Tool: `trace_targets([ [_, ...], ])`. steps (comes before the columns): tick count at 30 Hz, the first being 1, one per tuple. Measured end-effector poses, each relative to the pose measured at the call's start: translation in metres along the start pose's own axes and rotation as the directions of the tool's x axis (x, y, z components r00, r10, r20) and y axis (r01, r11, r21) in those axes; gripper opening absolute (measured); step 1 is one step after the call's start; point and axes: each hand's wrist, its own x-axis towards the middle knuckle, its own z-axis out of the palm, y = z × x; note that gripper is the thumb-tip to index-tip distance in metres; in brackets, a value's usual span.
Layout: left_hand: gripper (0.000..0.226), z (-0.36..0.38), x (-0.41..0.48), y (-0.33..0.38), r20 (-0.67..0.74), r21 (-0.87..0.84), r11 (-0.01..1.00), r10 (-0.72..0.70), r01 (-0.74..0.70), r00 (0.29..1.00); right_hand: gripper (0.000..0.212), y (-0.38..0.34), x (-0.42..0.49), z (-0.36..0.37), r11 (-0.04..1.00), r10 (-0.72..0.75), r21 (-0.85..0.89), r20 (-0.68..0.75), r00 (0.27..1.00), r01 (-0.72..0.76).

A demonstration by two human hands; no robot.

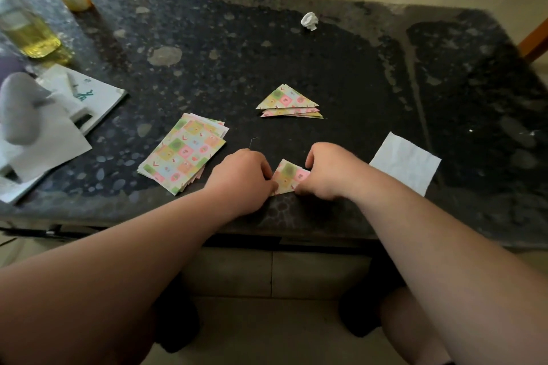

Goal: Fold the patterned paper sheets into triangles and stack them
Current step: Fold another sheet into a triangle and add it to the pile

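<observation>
One dark speckled table (296, 53) carries everything. Left of the table's middle lies one pile of flat patterned sheets (184, 154). There are too many to count, and the pile's long axis runs from the table's near-left toward its far-right. One white tissue (406, 163) lies flat toward the table's near right. Your two hands meet at the table's near edge: your left hand (241, 178) and right hand (329, 172) have their fingers curled, pinching opposite sides of one part-folded sheet (289, 176), whose free corner points away from you. At the table's middle sits one stack of triangles (289, 102), at least three layers, tips pointing away, long edges running left to right. One crumpled paper ball (310, 21) lies toward the table's far edge.
</observation>
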Motion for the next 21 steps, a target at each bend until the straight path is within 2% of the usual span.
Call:
trace_targets([
  [3, 0.02, 0.002, 0.003, -0.001, 0.009, -0.059, 0.998, -0.014, 0.014, 1.0, 0.03, 0.005, 0.003, -0.001, 0.998, -0.05, 0.033, 0.052, 0.997, 0.049],
  [5, 0.027, 0.002, 0.003, -0.004, -0.003, -0.12, 0.993, -0.012, 0.012, 1.0, 0.016, 0.011, 0.003, -0.002, 0.987, -0.093, 0.137, 0.072, 0.993, 0.082],
  [7, 0.033, 0.0, 0.004, -0.006, 0.003, -0.157, 0.988, 0.005, -0.004, 1.0, 0.02, 0.017, 0.002, -0.003, 0.948, -0.087, 0.313, 0.097, 0.991, 0.053],
  [9, 0.022, -0.005, 0.006, -0.009, 0.023, -0.24, 0.971, 0.0, 0.006, 1.0, 0.023, 0.02, 0.002, -0.005, 0.886, -0.079, 0.464, 0.105, 0.991, 0.022],
  [10, 0.013, -0.01, 0.007, -0.01, 0.049, -0.332, 0.942, -0.03, 0.045, 0.998, 0.022, 0.022, 0.002, -0.006, 0.844, -0.082, 0.536, 0.108, 0.991, 0.011],
  [12, 0.013, -0.019, 0.01, -0.015, 0.139, -0.546, 0.826, -0.074, 0.139, 0.987, 0.018, 0.024, 0.003, -0.009, 0.751, -0.104, 0.66, 0.121, 0.987, -0.002],
  [15, 0.016, -0.026, 0.015, -0.021, 0.226, -0.694, 0.695, -0.039, 0.189, 0.973, 0.018, 0.024, 0.004, -0.014, 0.694, -0.119, 0.72, 0.125, 0.985, -0.008],
  [21, 0.02, -0.026, 0.021, -0.019, 0.168, -0.721, 0.672, -0.068, 0.17, 0.983, 0.011, 0.018, 0.005, -0.021, 0.636, -0.083, 0.771, 0.09, 0.992, -0.016],
])
